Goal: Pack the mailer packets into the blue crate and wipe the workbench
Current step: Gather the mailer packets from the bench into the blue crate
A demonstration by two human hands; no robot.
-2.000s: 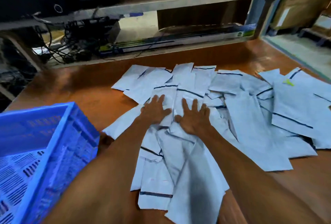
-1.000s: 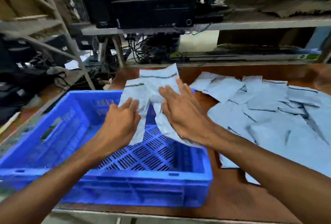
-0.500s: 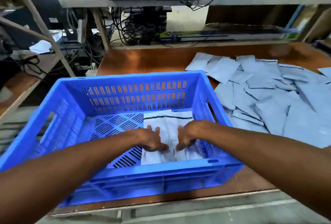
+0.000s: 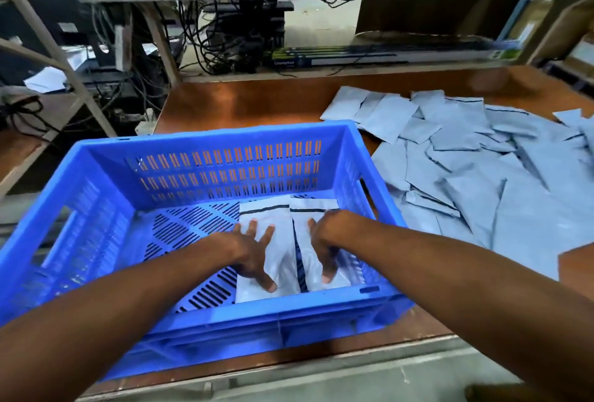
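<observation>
Both hands have loosened since half a second ago: the left hand [image 4: 251, 250] lies spread wide on the packets [image 4: 268, 215], and the right hand [image 4: 324, 239] presses them, fingers straight. They sit in the crate [image 4: 209, 135], near right corner. A big pile [image 4: 482, 183] waits on the desk [image 4: 241, 102]; I judge packing barely begun.

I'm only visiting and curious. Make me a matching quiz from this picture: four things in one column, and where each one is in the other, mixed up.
Things
1 blue crate
2 left hand
3 loose packets
4 long box

Places
a spread on the workbench, right of the crate
b on the shelf behind the workbench
c flat on the packets inside the crate
d near-left part of the workbench

Pairs: 1-d, 2-c, 3-a, 4-b
</observation>
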